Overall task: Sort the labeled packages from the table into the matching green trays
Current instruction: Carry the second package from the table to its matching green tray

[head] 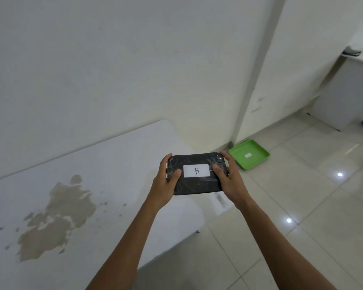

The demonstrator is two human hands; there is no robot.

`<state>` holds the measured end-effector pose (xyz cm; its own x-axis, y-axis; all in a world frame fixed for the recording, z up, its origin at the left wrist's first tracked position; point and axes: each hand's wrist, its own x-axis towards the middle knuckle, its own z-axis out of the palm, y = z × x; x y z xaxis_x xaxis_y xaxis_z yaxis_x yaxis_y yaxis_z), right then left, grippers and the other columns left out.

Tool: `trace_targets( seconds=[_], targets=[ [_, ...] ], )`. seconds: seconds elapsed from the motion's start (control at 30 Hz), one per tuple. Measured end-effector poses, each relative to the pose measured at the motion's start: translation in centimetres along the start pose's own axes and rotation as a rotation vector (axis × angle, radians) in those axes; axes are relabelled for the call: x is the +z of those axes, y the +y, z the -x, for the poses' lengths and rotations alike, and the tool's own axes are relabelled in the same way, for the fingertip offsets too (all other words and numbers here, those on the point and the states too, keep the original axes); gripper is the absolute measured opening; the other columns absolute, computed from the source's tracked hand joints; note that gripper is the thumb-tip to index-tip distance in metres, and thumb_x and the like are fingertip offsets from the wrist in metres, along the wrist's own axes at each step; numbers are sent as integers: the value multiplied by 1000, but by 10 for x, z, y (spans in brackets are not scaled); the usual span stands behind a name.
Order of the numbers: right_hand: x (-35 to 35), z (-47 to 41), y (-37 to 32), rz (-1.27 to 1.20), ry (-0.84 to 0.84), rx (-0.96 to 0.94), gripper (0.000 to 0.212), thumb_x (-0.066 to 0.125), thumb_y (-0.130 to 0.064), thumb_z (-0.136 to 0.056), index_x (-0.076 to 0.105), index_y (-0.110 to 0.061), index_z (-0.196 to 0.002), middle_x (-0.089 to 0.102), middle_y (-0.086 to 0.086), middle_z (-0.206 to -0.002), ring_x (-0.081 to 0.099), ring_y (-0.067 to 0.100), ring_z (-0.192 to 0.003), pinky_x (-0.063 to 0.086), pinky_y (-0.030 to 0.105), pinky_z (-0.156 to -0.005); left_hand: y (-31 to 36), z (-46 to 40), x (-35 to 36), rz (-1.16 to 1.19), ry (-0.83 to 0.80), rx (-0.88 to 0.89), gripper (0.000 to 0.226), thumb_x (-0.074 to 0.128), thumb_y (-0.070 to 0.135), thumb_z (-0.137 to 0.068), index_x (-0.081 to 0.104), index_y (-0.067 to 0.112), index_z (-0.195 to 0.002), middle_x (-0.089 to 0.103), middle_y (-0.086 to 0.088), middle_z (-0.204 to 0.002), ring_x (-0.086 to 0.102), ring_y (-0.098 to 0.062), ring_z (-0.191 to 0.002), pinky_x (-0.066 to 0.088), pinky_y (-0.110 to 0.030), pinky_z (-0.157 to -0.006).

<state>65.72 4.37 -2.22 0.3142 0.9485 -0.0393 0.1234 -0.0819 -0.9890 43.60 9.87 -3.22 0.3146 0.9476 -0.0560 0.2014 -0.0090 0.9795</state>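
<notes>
A black plastic-wrapped package (197,185) with a white label marked "B" is held level in front of me, over the right end of the white table (105,164). My left hand (166,185) grips its left end and my right hand (228,181) grips its right end, thumbs on top beside the label. A green tray (258,149) with a small white label inside lies on the floor by the wall corner, just beyond my right hand. I cannot read the tray's label.
The table top has a large patch of worn, peeled surface (57,216) at the left. Glossy floor tiles (302,206) spread to the right. A white cabinet (348,97) stands at the far right with dark items on top.
</notes>
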Motion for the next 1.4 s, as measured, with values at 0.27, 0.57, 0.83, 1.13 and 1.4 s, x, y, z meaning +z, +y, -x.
trace_targets(
  seconds=[0.27,0.57,0.83,1.13,1.4],
  targets=[
    [-157,-56,11,6,61,7,42,57,-26,-103,42,-34,-142,71,2,-118,74,17,-95,62,33,-76,38,-74,152,-20,-75,50,49,55,46,-95,31,65,-134,58,43,-115,62,6,-109,57,-20,-81],
    [-297,-183,19,26,114,-1,46,56,-30,-103,37,-35,-145,69,9,-121,72,28,-100,62,37,-77,80,-213,289,-16,-110,105,50,55,46,-94,34,56,-138,60,45,-110,66,3,-101,57,-35,-90],
    [-414,-314,17,43,140,-11,47,57,-31,-102,38,-36,-145,70,9,-118,73,22,-89,60,27,-65,118,-350,399,-9,-114,126,55,55,46,-94,32,46,-143,59,28,-122,64,5,-105,57,-20,-82],
    [-540,-464,50,-1,17,-5,47,56,-26,-103,37,-33,-146,69,10,-118,74,10,-82,58,22,-61,132,-478,526,-36,-24,84,58,55,52,-90,32,45,-143,60,35,-116,64,8,-103,56,-32,-93],
    [-620,-585,75,108,-175,22,48,57,-30,-102,37,-36,-145,70,7,-114,72,12,-85,59,24,-64,133,-544,619,28,186,-13,64,54,57,-88,30,44,-145,60,30,-121,65,0,-108,55,-26,-89]
  ],
)
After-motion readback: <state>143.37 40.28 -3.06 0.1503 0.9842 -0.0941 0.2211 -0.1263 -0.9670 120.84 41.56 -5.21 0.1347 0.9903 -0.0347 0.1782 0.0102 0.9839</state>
